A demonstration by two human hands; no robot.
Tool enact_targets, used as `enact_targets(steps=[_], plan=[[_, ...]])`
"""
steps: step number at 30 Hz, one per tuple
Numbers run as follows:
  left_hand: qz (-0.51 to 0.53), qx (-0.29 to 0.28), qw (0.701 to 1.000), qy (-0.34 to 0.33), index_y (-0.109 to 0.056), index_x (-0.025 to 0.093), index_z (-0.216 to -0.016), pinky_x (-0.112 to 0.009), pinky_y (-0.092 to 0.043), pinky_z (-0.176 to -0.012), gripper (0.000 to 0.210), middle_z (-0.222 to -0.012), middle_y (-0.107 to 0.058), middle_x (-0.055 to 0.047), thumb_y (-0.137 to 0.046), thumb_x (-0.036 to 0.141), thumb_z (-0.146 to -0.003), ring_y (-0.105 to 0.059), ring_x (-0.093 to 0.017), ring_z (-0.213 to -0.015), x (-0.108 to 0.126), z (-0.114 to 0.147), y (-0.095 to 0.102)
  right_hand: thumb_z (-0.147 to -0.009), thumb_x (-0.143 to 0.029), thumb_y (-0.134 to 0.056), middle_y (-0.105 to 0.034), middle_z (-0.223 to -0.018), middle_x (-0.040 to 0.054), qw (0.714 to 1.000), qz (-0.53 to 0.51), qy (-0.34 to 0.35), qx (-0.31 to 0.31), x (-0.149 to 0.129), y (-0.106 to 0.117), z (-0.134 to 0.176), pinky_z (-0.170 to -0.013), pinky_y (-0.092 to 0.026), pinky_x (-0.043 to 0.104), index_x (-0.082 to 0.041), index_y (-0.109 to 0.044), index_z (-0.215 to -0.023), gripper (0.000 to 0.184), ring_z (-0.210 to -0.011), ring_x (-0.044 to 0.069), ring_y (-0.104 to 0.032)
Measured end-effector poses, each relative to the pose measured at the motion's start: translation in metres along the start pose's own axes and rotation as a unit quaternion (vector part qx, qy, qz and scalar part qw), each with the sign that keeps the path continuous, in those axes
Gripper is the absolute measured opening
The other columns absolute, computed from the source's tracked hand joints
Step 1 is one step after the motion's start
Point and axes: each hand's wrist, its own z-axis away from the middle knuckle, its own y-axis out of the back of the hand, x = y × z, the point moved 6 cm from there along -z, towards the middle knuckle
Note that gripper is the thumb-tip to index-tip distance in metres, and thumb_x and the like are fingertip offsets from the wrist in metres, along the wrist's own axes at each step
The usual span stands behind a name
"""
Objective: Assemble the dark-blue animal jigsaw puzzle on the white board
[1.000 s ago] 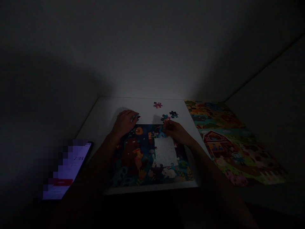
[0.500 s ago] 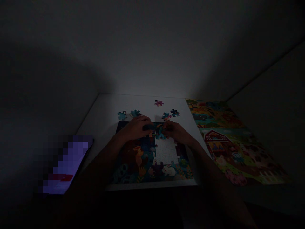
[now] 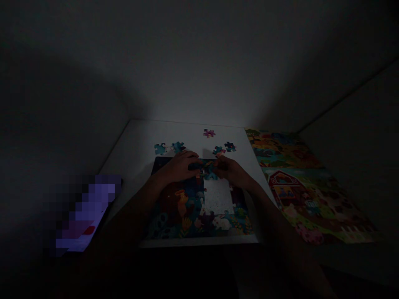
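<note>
A partly assembled jigsaw puzzle (image 3: 187,207) in dark colours lies before me, with a vase and white rabbits pictured on it. A pale gap shows in its right-of-centre part. At the top of this gap sits a teal puzzle piece (image 3: 211,172). My right hand (image 3: 232,171) pinches at that piece's right side, its fingertips in shadow. My left hand (image 3: 182,167) rests over the puzzle's upper edge, fingers bent and thumb apart, with the tips close to the piece's left side. Dim light hides the exact contact.
Loose pieces lie beyond the puzzle: teal ones (image 3: 161,148) at left, a pink one (image 3: 209,133) at the back, a dark one (image 3: 230,146) at right. Farm and animal pictures (image 3: 286,199) cover the right side. A lit, pixelated screen (image 3: 90,216) stands at left. Walls surround the white table (image 3: 137,141).
Both hands stay at nearly the same place on the puzzle, with only slight finger movement around the teal piece. The view has shifted a little.
</note>
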Motion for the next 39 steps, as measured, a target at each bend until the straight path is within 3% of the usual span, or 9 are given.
enact_targets(steps=[5,8,14,22,31,35,39], plan=[[0.057,0.078,0.995,0.018,-0.070,0.019,-0.101,-0.037,-0.047,-0.098,0.017,-0.104,-0.068,-0.007,-0.057,0.018,-0.089,-0.060,-0.020,-0.105,-0.010,-0.001,0.005,-0.067,-0.049,-0.074,-0.061,-0.074,-0.0003,0.988,-0.044,-0.028,0.143,0.007,0.029,-0.005,-0.059,-0.044,0.028,-0.022,-0.052,-0.083,0.039,-0.064,0.015,-0.055],[0.080,0.108,0.990,0.030,-0.070,0.017,-0.099,-0.036,-0.049,-0.094,0.018,-0.101,-0.070,-0.008,-0.055,0.015,-0.089,-0.061,-0.020,-0.102,-0.014,-0.001,0.006,-0.065,-0.056,-0.075,-0.063,-0.073,0.0008,0.981,-0.022,-0.032,0.191,0.005,0.040,-0.004,-0.059,-0.045,0.029,-0.022,-0.054,-0.083,0.045,-0.064,0.017,-0.057],[0.093,0.108,0.989,0.031,-0.071,0.018,-0.099,-0.037,-0.049,-0.096,0.017,-0.104,-0.069,-0.008,-0.057,0.016,-0.089,-0.061,-0.021,-0.104,-0.013,0.003,0.005,-0.060,-0.061,-0.078,-0.065,-0.075,0.0033,0.984,-0.005,-0.044,0.174,0.004,0.032,-0.004,-0.059,-0.048,0.031,-0.021,-0.056,-0.080,0.049,-0.066,0.019,-0.059],[0.094,0.127,0.986,0.053,-0.071,0.019,-0.100,-0.039,-0.049,-0.096,0.019,-0.103,-0.071,-0.009,-0.057,0.017,-0.088,-0.062,-0.022,-0.104,-0.018,0.002,0.003,-0.065,-0.059,-0.075,-0.063,-0.072,0.0020,0.982,0.013,-0.035,0.185,0.006,0.027,-0.011,-0.059,-0.048,0.032,-0.022,-0.058,-0.084,0.045,-0.064,0.019,-0.058],[0.105,0.139,0.983,0.055,-0.071,0.018,-0.104,-0.036,-0.051,-0.093,0.022,-0.103,-0.071,-0.010,-0.055,0.020,-0.089,-0.065,-0.022,-0.101,-0.016,0.002,0.007,-0.070,-0.048,-0.067,-0.065,-0.070,0.0009,0.987,0.087,-0.029,0.135,-0.002,0.013,-0.065,-0.056,-0.043,0.029,-0.020,-0.058,-0.087,0.034,-0.062,0.017,-0.058],[0.114,0.131,0.983,0.058,-0.071,0.020,-0.102,-0.037,-0.053,-0.092,0.023,-0.100,-0.071,-0.008,-0.052,0.021,-0.090,-0.066,-0.021,-0.098,-0.017,0.002,0.008,-0.076,-0.036,-0.062,-0.065,-0.072,0.0003,0.973,0.154,-0.019,0.169,-0.006,0.006,-0.074,-0.061,-0.043,0.027,-0.020,-0.058,-0.087,0.019,-0.067,0.017,-0.059],[0.095,0.145,0.983,0.066,-0.063,0.022,-0.122,-0.042,-0.050,-0.099,0.035,-0.117,-0.067,-0.009,-0.052,0.025,-0.089,-0.062,-0.022,-0.111,-0.023,0.002,0.009,-0.087,-0.029,-0.054,-0.070,-0.089,0.0044,0.948,0.248,-0.028,0.195,-0.013,-0.002,-0.070,-0.069,-0.043,0.029,-0.022,-0.059,-0.098,0.014,-0.078,0.019,-0.064]])
